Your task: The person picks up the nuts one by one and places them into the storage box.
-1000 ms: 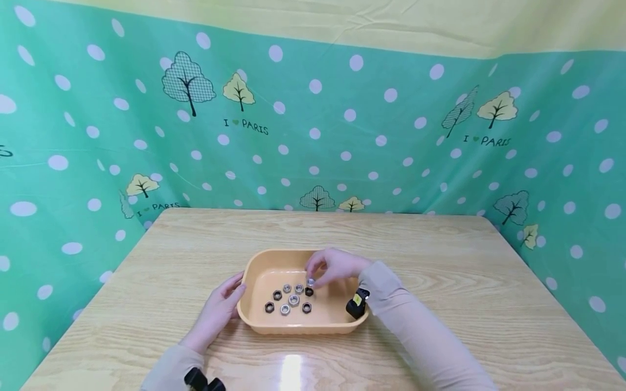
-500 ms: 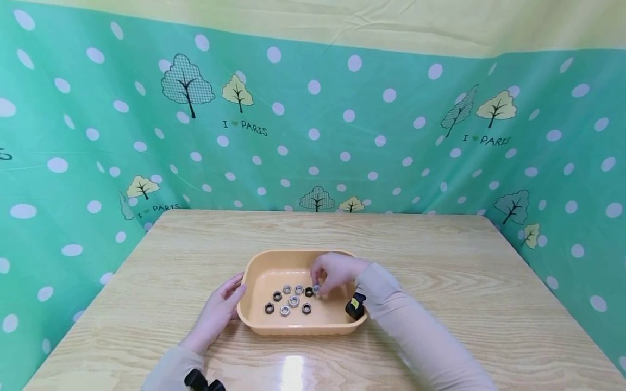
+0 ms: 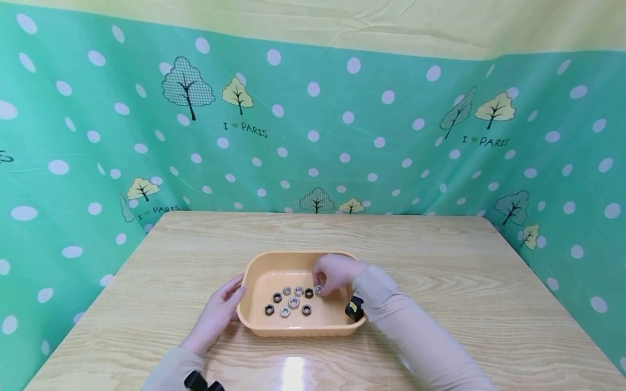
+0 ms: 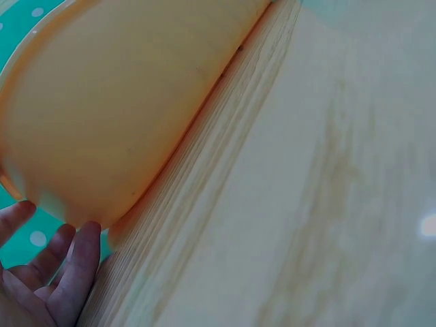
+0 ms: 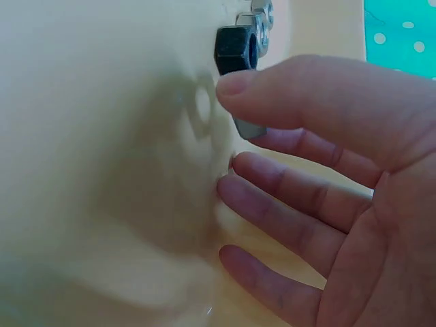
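A peach plastic tub (image 3: 301,330) stands on the table. My left hand (image 3: 218,308) holds its left end, the thumb at the rim and fingertips against the outer wall in the left wrist view. Inside the tub, my right hand (image 3: 336,272) pinches a silver hex nut (image 5: 250,129) between thumb and forefinger, low near the floor; the thumb partly covers it. The other right fingers are spread loosely. Close by sits a black nut (image 3: 309,293). Several more black and silver nuts lie to its left, among them a larger silver nut (image 3: 293,302).
The wooden table (image 3: 195,239) surrounds the tub. Green dotted curtains (image 3: 313,119) hang behind and at both sides. The tub's raised walls enclose the nuts. A black wrist camera (image 3: 354,308) on the right sleeve hangs over the tub's right end.
My right hand has moved slightly right and lower with the silver nut, away from the black nut it was above. My left hand has stayed at the tub's left end.
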A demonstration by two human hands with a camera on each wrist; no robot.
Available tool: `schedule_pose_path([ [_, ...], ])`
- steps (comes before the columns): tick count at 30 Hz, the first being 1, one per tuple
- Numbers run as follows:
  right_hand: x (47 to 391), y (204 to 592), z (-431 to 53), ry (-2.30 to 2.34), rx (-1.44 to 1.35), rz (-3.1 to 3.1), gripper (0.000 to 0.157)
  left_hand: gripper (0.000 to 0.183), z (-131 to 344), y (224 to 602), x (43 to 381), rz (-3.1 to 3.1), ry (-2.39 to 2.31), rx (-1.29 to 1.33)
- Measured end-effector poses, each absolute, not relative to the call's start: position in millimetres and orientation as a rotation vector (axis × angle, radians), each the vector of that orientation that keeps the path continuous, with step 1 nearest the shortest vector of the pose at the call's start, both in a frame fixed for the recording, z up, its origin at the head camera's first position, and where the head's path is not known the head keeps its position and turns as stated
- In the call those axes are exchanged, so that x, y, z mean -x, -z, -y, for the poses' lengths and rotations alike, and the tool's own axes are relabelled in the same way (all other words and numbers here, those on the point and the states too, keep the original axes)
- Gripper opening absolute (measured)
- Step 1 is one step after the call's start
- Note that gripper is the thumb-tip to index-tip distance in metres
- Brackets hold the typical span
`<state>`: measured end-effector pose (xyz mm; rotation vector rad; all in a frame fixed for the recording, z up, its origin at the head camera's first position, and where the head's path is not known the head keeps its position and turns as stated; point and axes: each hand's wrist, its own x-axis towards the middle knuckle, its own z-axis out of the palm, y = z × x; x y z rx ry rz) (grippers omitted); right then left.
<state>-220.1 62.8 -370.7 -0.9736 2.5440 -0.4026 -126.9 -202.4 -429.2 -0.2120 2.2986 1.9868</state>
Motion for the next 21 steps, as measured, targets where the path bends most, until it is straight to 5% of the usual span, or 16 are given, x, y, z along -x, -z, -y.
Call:
schedule_pose_path([
  [21, 215.9, 373.3, -56.2, 0.256, 0.921, -2.680, 0.018, 0.049, 201.2, 430.7, 127.1, -2.328, -1.971, 0.234],
])
